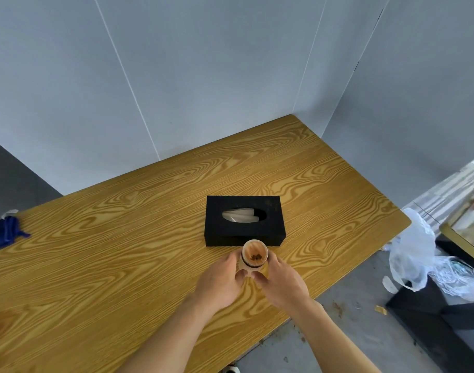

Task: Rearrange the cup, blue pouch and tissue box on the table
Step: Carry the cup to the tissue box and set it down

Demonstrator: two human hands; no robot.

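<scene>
A small wooden cup (254, 255) with a dark band stands upright on the wooden table (122, 251), just in front of the black tissue box (244, 220). My left hand (219, 281) wraps the cup from the left and my right hand (281, 281) from the right, fingers and thumbs touching its sides. White tissue shows in the box's oval slot. The blue pouch (4, 234) with a white drawstring lies at the table's far left edge, well away from both hands.
Grey wall panels close the table's far side and right corner. Past the right edge, on the floor, a white plastic bag (413, 251) drapes over a black stand (432, 308). A brownish stain (1, 320) marks the near left of the tabletop.
</scene>
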